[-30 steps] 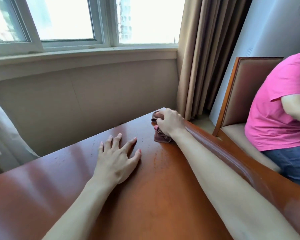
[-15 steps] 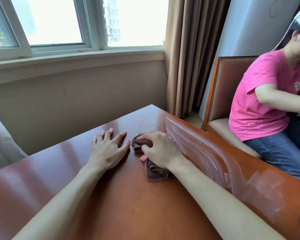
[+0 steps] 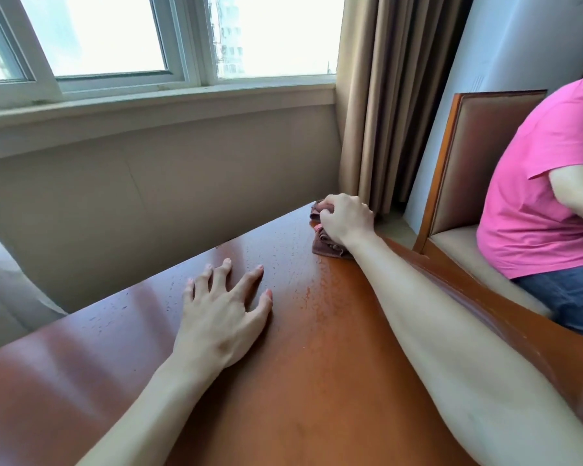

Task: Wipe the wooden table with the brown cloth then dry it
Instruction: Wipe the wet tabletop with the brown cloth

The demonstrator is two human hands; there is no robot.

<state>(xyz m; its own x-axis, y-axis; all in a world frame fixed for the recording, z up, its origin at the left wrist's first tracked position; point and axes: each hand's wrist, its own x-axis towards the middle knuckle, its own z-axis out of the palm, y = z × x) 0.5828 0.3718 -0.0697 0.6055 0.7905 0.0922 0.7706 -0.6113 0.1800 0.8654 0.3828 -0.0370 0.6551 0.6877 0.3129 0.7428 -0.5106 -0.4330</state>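
The glossy wooden table [image 3: 115, 348] fills the lower part of the head view, with small water droplets across its far half. A crumpled brown cloth [image 3: 327, 245] lies at the table's far right corner. My right hand [image 3: 345, 218] grips the cloth with curled fingers and presses it onto the wood; most of the cloth is hidden under the hand. My left hand [image 3: 224, 307] rests flat on the table with fingers spread, to the left of and nearer than the cloth, holding nothing.
A person in a pink shirt [image 3: 546, 183] sits on a wooden chair [image 3: 485, 156] close to the table's right edge. A beige curtain [image 3: 391, 95] hangs beyond the far corner. A wall and window sill [image 3: 155, 102] run behind the table.
My right hand has pushed the cloth from the middle of the table, beside my left hand, out to the far right corner. My left hand stays flat in place.
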